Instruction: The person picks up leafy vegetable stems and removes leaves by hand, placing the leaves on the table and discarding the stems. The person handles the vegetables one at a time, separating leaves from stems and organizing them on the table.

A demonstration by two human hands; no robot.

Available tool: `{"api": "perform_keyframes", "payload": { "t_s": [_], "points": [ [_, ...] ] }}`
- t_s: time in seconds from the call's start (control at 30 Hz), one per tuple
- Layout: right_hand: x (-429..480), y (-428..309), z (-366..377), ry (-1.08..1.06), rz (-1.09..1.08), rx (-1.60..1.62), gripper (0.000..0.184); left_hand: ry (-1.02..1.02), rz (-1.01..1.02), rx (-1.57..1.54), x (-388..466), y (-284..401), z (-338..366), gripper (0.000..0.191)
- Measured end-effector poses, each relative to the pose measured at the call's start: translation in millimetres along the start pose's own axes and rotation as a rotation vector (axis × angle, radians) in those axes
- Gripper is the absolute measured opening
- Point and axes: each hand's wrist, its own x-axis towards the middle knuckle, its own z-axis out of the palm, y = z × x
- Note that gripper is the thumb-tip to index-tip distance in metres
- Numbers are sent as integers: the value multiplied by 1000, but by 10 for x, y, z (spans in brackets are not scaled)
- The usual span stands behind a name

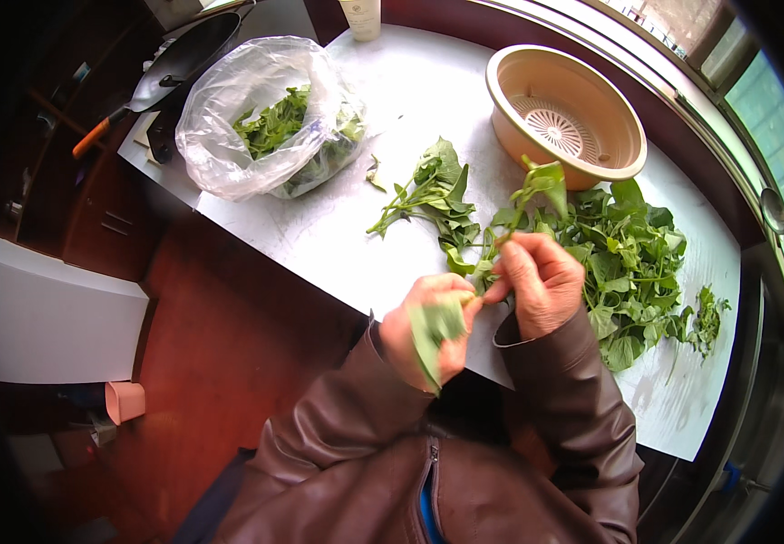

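Note:
My left hand (433, 326) grips a green leaf (437, 326) that is blurred and hangs across its back. Close beside it, my right hand (538, 279) pinches a leafy green sprig (535, 194) between thumb and fingers, its leaf pointing up toward the basin. Both hands are over the table's front edge. To the right of my right hand spreads a large heap of leafy greens (626, 265). Beyond my hands lies a smaller bunch of leafy stems (436, 190), stalks pointing left. Whether a stem links the two hands' pieces, I cannot tell.
A clear plastic bag (222, 173) holding greens stands at the left on the white table (310, 251). A beige plastic basin (501, 129) with a slotted bottom stands at the back. A paper cup (363, 20) and a wok (191, 58) are farther off. Small sprigs (707, 319) lie near the right edge.

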Motion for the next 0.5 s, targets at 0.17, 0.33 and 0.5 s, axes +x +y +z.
{"api": "perform_keyframes", "payload": {
  "t_s": [0.17, 0.33, 0.5],
  "points": [
    [-21, 12, 20, -61, 26, -31, 12, 20, -436, -410, 25, -39, -126, 6],
    [-64, 50, 86, -99, -106, -284, 7, 80, -534, -687, 100, -70, -162, 8],
    [-65, 119, 99, -185, -307, -499, 6, 75, -595, -767, 207, -126, -237, 17]
  ]
}}
